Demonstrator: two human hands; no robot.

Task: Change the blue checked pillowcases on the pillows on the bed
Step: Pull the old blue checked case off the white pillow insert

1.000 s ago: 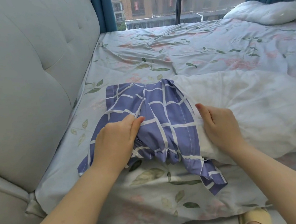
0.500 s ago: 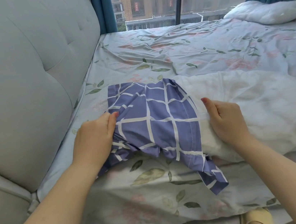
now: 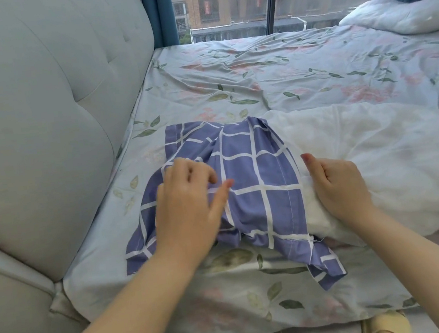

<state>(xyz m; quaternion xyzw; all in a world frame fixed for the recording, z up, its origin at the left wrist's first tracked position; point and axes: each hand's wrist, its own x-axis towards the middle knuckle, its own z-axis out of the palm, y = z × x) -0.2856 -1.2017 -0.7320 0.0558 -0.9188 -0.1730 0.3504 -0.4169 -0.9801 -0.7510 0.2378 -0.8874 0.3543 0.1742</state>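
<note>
blue checked pillowcase (image 3: 256,178) lies bunched and wrinkled on the near side of the bed, drawn over only the left end of a bare white pillow (image 3: 379,162). its hemmed opening runs along the pillow's edge and one loose corner trails toward the near edge of the mattress. the left hand (image 3: 187,207) sits on top of the pillowcase's left half, fingers loosely spread and slightly bent, thumb stretched out to the right, gripping nothing. the right hand (image 3: 338,187) is just beside the hem, fingers curled into the white pillow's cloth, thumb pointing up. both lie on a floral sheet (image 3: 257,77) with creases across its middle. a padded grey headboard (image 3: 39,120) stands at the left. a second white pillow (image 3: 399,16) rests at the far right corner, well apart. beyond is a window (image 3: 219,4) flanked by teal curtains (image 3: 161,11).
</note>
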